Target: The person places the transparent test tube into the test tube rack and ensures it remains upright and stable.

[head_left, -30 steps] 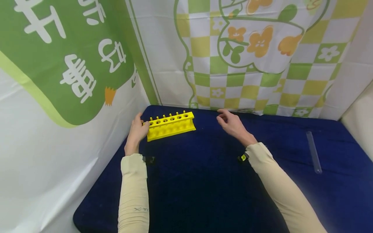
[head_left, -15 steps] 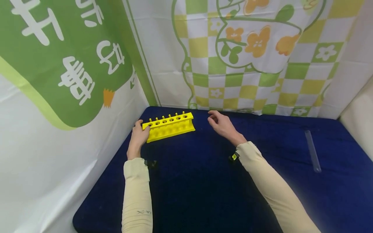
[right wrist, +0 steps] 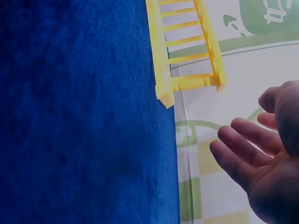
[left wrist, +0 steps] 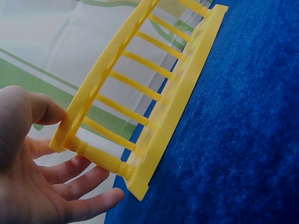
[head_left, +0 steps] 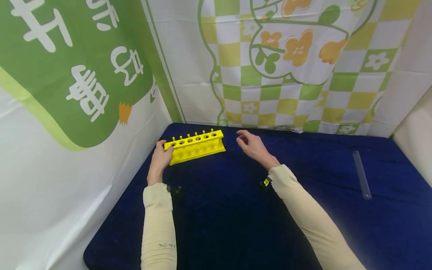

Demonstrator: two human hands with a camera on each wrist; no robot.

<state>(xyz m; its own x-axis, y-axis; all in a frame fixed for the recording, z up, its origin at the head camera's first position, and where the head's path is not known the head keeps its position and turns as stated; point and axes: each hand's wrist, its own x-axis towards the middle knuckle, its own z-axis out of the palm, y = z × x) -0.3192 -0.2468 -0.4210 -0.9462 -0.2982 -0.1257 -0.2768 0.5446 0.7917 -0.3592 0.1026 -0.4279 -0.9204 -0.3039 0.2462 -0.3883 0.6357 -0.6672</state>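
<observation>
On my feed from the head camera, the yellow rack [head_left: 197, 150] stands upright toward the far left corner, with six round holes along its upper rail and a row of short pegs behind them. Its left end is in the grasp of the left hand [head_left: 160, 157]: in the left wrist view I see the thumb against the end of the rail and the index finger passing behind it, the other fingers spread loosely below.

What has just changed is on the other side – over the last second the right hand [head_left: 253, 146] has drawn in toward the rack's free end, while the rack keeps its place and the left hand keeps its hold. As I judge it, the rack is steadied at one end and the right hand is now near the other, though plainly apart from it. Its fingers are loose and gently bent, holding nothing.

Further out, I see the clear tube [head_left: 362, 175] lying well to the right on the blue cover [head_left: 229, 210], touched by neither hand. Beyond the far edge hangs a checked curtain [head_left: 283, 93] – and a green-and-white hanging [head_left: 50, 90] runs down the left side
</observation>
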